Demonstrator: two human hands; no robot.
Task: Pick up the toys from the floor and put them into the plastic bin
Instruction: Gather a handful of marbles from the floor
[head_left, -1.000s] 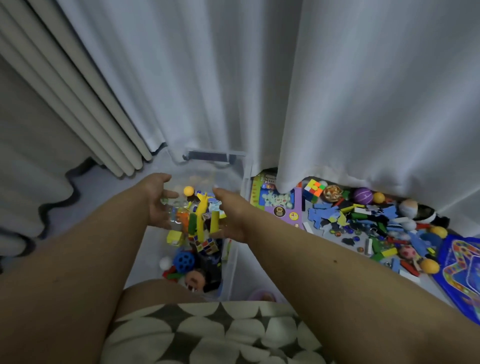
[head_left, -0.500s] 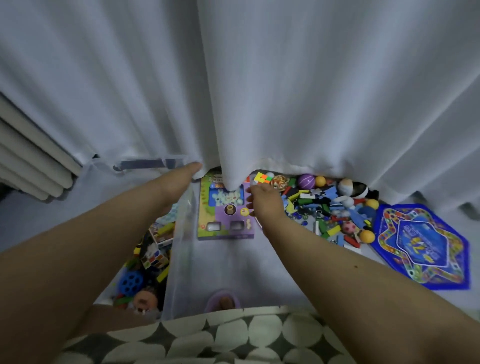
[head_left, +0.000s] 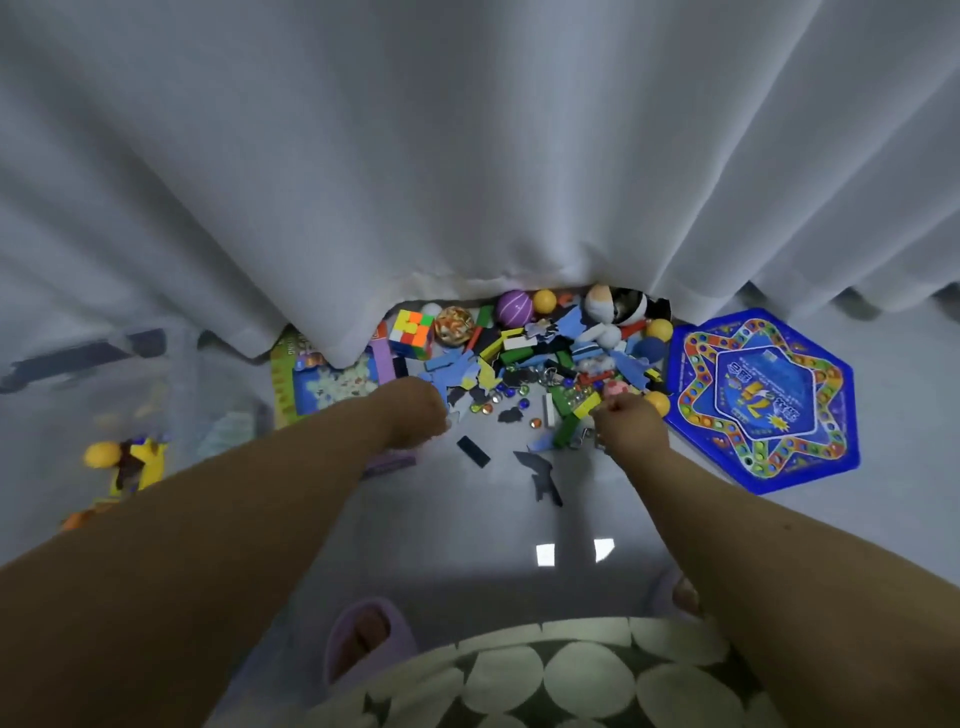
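White curtain (head_left: 467, 156) fills the upper frame; plastic bin (head_left: 156, 415) now sits blurred at left edge, having been centre frame a second ago, so the last load is in. Toy pile (head_left: 545, 358) lies centre, beside blue game board (head_left: 763, 400) at right. Both hands have moved from bin to pile: left hand (head_left: 415, 415) curled, contents hidden; right hand (head_left: 631, 423) curled at the bricks, grip unclear. Next scoop beginning.

A heap of small multicoloured plastic toys (head_left: 535, 358) lies on the grey floor at frame centre, below the curtain hem. The clear plastic bin (head_left: 171, 415) sits at middle left, blurred, holding yellow pieces.
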